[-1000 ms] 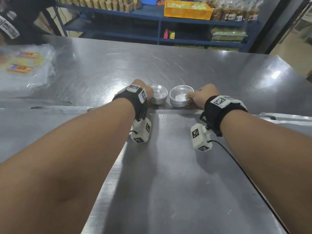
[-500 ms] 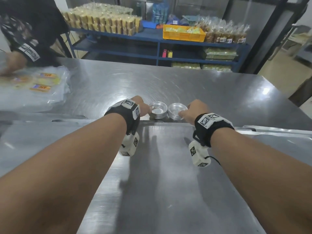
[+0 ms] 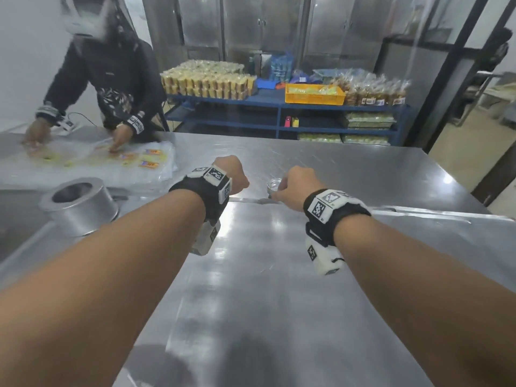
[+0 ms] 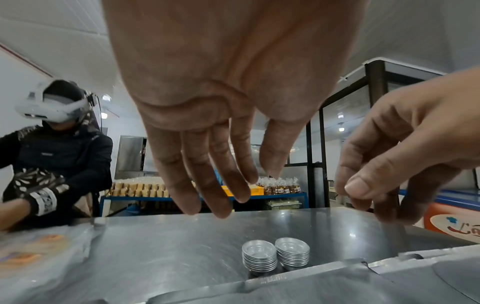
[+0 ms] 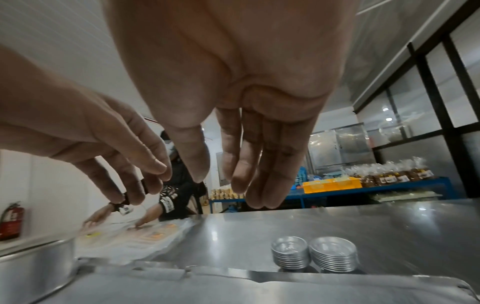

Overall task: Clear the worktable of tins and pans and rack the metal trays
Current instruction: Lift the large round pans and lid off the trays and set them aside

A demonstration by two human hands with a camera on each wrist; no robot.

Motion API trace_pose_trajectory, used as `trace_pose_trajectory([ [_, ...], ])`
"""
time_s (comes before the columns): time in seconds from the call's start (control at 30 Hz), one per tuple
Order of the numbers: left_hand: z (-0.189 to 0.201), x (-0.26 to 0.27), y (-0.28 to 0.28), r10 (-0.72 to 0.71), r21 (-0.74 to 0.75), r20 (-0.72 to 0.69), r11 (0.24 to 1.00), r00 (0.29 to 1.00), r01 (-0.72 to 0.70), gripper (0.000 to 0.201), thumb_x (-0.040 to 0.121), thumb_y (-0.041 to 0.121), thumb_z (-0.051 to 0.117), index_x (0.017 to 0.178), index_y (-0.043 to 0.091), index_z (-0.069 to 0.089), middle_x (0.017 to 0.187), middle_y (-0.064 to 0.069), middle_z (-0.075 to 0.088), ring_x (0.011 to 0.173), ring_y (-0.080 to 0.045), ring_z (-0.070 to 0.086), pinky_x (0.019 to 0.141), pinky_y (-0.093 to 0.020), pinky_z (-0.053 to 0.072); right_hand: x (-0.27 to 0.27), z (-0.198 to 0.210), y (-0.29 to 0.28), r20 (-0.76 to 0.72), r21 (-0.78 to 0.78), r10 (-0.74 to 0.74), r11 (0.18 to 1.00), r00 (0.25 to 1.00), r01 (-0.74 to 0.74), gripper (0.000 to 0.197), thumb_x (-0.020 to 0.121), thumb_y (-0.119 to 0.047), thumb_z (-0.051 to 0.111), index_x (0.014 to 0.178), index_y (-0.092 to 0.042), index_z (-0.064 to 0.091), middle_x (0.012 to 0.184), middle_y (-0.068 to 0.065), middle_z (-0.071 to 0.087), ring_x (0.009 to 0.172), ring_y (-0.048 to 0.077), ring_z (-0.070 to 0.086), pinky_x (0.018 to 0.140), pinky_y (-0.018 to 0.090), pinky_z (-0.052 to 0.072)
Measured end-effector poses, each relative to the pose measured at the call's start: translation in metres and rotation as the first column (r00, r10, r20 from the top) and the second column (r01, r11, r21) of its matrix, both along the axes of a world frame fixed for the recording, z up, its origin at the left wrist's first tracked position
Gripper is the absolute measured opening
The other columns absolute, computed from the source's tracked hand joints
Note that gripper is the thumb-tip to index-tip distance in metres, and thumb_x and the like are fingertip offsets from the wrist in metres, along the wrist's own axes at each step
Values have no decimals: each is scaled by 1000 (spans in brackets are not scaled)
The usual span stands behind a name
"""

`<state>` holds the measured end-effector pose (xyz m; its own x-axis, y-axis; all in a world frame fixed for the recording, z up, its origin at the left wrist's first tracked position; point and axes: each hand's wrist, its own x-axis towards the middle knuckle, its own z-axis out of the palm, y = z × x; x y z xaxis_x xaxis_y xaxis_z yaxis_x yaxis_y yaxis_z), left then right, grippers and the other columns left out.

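Two stacks of small round tins stand side by side on the steel worktable point(image 3: 349, 169), just past the far edge of the metal tray point(image 3: 251, 289). In the left wrist view the stacks are the left one point(image 4: 259, 258) and the right one point(image 4: 292, 254); the right wrist view shows them too point(image 5: 290, 255) point(image 5: 333, 256). My left hand point(image 4: 244, 185) point(image 3: 233, 177) hangs above them with loose, empty fingers. My right hand point(image 5: 228, 185) point(image 3: 293, 185) hovers alongside, also empty. In the head view only one tin stack point(image 3: 273, 184) peeks out between the hands.
A large round pan point(image 3: 78, 205) point(image 5: 33, 265) sits at the left on the tray level. Another person point(image 3: 111, 79) works on plastic-wrapped packets point(image 3: 97, 163) at the table's far left. Blue shelves point(image 3: 279, 107) with packaged goods stand behind the table.
Both hands have let go of the tin stacks and risen above them. The head view has tilted up, bringing the round pan and the other person into sight.
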<state>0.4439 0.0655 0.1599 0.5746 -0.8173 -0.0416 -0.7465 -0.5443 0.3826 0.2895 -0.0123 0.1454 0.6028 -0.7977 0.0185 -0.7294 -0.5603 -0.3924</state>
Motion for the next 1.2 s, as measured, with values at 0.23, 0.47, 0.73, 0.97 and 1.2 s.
trace_pose_trajectory([
  [0.23,27,-35,137,14,-146,72,989,997,-3,18,86,16,63,98,7,73,102,-9,72,91,-27,62,80,-35,52,-16,31,114,-60,-72,135,988,989,-139,16,78,-28,69,89,-16,73,93,3,70,84,25,66,76,35,58],
  [0.47,31,-57,282,121,-224,50,969,991,-107,20,93,24,61,110,14,67,114,-6,67,107,-26,61,90,-34,50,-25,43,225,-14,-19,295,955,955,-295,21,79,-25,68,98,-15,71,104,3,66,90,25,66,77,30,53],
  [0.73,-47,-58,416,404,-38,-75,912,911,-408,40,89,32,63,125,14,60,126,-11,59,118,-33,55,100,-40,45,-25,1,322,-39,135,346,931,937,-338,40,84,-34,68,119,-15,65,118,4,64,105,26,64,87,33,52],
  [0.97,-83,-53,481,591,275,-83,788,803,-551,61,86,44,65,132,10,46,138,-17,44,128,-39,46,104,-45,42,-26,-41,361,-190,274,278,936,942,-221,25,83,-33,68,83,-11,57,89,5,61,76,23,64,63,27,48],
  [1.2,-81,-36,490,532,339,-109,814,840,-472,34,87,27,69,112,5,62,118,-15,65,105,-33,65,75,-28,46,-29,-67,375,-186,372,178,923,966,-99,32,87,-35,66,101,-8,56,92,5,56,88,29,65,72,35,55],
])
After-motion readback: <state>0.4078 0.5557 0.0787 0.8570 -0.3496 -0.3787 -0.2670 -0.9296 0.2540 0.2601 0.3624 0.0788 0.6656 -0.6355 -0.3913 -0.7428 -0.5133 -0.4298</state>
